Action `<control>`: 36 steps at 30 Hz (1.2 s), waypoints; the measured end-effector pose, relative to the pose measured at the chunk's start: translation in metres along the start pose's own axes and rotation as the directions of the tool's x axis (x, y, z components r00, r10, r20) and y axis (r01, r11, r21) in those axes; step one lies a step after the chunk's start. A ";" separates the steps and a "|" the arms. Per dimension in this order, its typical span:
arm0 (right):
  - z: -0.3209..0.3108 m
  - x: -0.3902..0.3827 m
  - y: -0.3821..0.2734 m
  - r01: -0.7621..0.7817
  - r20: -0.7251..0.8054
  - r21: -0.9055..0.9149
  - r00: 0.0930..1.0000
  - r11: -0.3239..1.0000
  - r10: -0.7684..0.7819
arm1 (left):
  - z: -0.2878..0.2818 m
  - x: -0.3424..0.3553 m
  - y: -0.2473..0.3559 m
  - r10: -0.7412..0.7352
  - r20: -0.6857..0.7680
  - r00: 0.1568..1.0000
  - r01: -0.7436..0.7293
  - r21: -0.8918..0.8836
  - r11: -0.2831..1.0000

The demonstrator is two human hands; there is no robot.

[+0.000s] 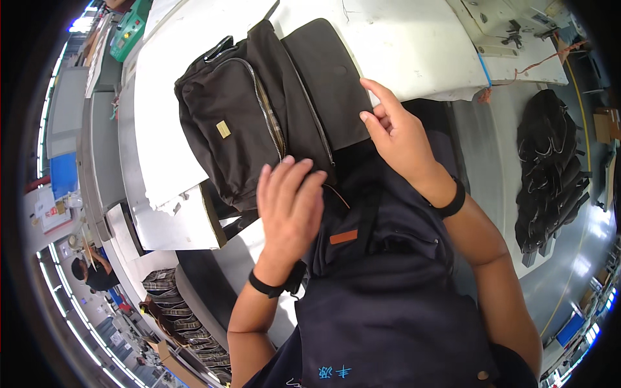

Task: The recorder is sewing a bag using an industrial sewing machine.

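White worktable [401, 45]: dark backpack [259, 110] lies lengthwise toward the person.

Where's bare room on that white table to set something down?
Free: the white table beyond the dark backpack, running right to the sewing machine base; also a strip left of the backpack. Crowded: the near edge, where the left hand rests on the backpack and the right hand touches its flap.

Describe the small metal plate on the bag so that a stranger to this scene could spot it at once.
Start at the white worktable, where a dark brown bag lies under the person's left hand. On the bag's front pocket, left of the silver zip, sits the small gold rectangular plate, the only shiny yellow patch on the dark fabric.
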State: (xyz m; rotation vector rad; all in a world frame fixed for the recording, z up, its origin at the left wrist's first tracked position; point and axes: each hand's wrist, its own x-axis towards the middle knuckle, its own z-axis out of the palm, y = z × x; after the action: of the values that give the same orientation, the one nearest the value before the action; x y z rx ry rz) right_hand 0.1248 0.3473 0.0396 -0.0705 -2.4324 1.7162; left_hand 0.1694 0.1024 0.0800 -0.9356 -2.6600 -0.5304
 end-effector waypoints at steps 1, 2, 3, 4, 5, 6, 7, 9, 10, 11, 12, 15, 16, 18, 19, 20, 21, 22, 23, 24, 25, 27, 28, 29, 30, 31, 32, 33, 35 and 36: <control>-0.001 0.000 -0.001 -0.057 0.051 0.080 0.997 0.995 0.053 | 0.008 -0.005 0.006 -0.037 0.047 0.998 0.033 0.086 0.996; -0.001 0.001 -0.004 -0.117 0.106 0.157 0.989 0.981 0.101 | 0.017 -0.011 0.012 -0.093 0.113 0.989 0.072 0.183 0.980; -0.002 0.001 -0.008 -0.215 0.193 0.254 0.967 0.943 0.169 | 0.026 -0.013 0.011 -0.155 0.097 0.983 0.137 0.173 0.975; -0.004 0.001 -0.013 -0.319 0.286 0.338 0.931 0.885 0.226 | 0.033 -0.016 0.008 -0.174 0.064 0.983 0.163 0.153 0.975; -0.004 -0.001 -0.019 -0.414 0.367 0.409 0.890 0.813 0.270 | 0.038 -0.018 0.006 -0.188 0.034 0.982 0.180 0.167 0.969; -0.005 -0.003 -0.026 -0.441 0.397 0.454 0.878 0.774 0.267 | 0.041 -0.019 0.001 -0.164 -0.032 0.986 0.168 0.167 0.972; -0.002 -0.007 -0.034 -0.460 0.412 0.497 0.871 0.736 0.267 | 0.043 -0.019 -0.003 -0.207 -0.052 0.977 0.212 0.137 0.968; -0.001 -0.013 -0.048 -0.487 0.443 0.579 0.861 0.654 0.250 | 0.036 -0.019 -0.014 -0.217 -0.086 0.972 0.227 0.136 0.964; 0.000 -0.015 -0.053 -0.489 0.444 0.616 0.863 0.617 0.241 | 0.029 -0.019 -0.017 -0.199 -0.121 0.973 0.214 0.128 0.968; -0.002 -0.017 -0.058 -0.501 0.454 0.638 0.858 0.584 0.241 | 0.015 -0.021 -0.021 -0.175 -0.114 0.978 0.189 0.120 0.975; -0.002 -0.018 -0.062 -0.491 0.456 0.678 0.865 0.547 0.211 | 0.000 -0.023 -0.024 -0.155 -0.100 0.983 0.166 0.115 0.979; -0.003 -0.022 -0.073 -0.524 0.499 0.625 0.838 0.578 0.220 | -0.036 -0.025 -0.029 -0.130 -0.186 0.974 0.157 0.136 0.978; -0.001 -0.024 -0.077 -0.493 0.505 0.655 0.849 0.573 0.153 | -0.045 -0.026 -0.031 -0.146 -0.247 0.958 0.175 0.100 0.980; 0.001 -0.030 -0.084 -0.502 0.534 0.614 0.833 0.609 0.148 | -0.060 -0.026 -0.031 -0.244 -0.366 0.898 0.292 0.080 0.953; 0.002 -0.034 -0.088 -0.477 0.539 0.596 0.834 0.645 0.119 | -0.070 -0.026 -0.032 -0.252 -0.381 0.890 0.297 0.063 0.953; 0.002 -0.037 -0.093 -0.443 0.540 0.584 0.837 0.680 0.082 | -0.081 -0.025 -0.034 -0.273 -0.392 0.878 0.324 0.067 0.944; 0.003 -0.042 -0.099 -0.396 0.529 0.604 0.848 0.691 0.024 | -0.089 -0.022 -0.035 -0.266 -0.413 0.871 0.309 0.039 0.950; -0.001 -0.042 -0.102 -0.218 0.529 0.506 0.842 0.835 -0.101 | -0.098 -0.021 -0.035 -0.281 -0.424 0.861 0.316 0.013 0.949; -0.001 -0.045 -0.107 -0.065 0.482 0.454 0.857 0.889 -0.183 | -0.108 -0.018 -0.036 -0.252 -0.406 0.878 0.297 0.049 0.954; -0.004 -0.044 -0.111 0.095 0.438 0.361 0.861 0.928 -0.258 | -0.116 -0.015 -0.036 -0.244 -0.414 0.877 0.282 0.032 0.959; -0.007 -0.043 -0.116 0.116 0.475 0.265 0.848 0.957 -0.235 | -0.123 -0.012 -0.035 -0.236 -0.422 0.876 0.265 0.011 0.964; -0.015 -0.033 -0.122 0.584 0.375 -0.011 0.755 0.812 -0.538 | -0.136 -0.005 -0.032 -0.244 -0.472 0.847 0.226 -0.096 0.969; -0.019 -0.027 -0.125 0.750 0.345 -0.166 0.653 0.641 -0.675 | -0.144 -0.001 -0.030 -0.213 -0.489 0.846 0.186 -0.105 0.977; -0.022 -0.024 -0.130 0.765 0.338 -0.221 0.642 0.605 -0.688 | -0.150 0.003 -0.028 -0.243 -0.543 0.804 0.170 -0.182 0.968; -0.025 -0.022 -0.135 0.774 0.335 -0.160 0.627 0.613 -0.703 | -0.157 0.007 -0.025 -0.254 -0.596 0.762 0.143 -0.227 0.963; -0.027 -0.022 -0.141 0.777 0.334 -0.096 0.614 0.622 -0.715 | -0.165 0.012 -0.023 -0.278 -0.618 0.736 0.130 -0.274 0.953; -0.030 -0.023 -0.147 0.760 0.348 -0.048 0.621 0.649 -0.702 | -0.173 0.016 -0.022 -0.301 -0.618 0.726 0.119 -0.319 0.940; -0.030 -0.029 -0.154 0.763 0.355 0.085 0.578 0.641 -0.735 | -0.178 0.020 -0.019 -0.345 -0.614 0.710 0.074 -0.422 0.904; -0.034 -0.045 -0.165 0.675 0.418 0.350 0.509 0.650 -0.753 | -0.187 0.027 -0.014 -0.429 -0.571 0.700 0.022 -0.583 0.812; -0.034 -0.051 -0.169 0.614 0.401 0.449 0.511 0.649 -0.761 | -0.187 0.031 -0.013 -0.443 -0.549 0.709 -0.028 -0.649 0.760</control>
State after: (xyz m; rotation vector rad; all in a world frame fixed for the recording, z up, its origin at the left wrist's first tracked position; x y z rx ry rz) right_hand 0.1900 0.3153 0.2043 1.4560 -1.9948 1.7205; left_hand 0.1623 0.0307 0.2559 -0.3862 -1.9025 -1.5486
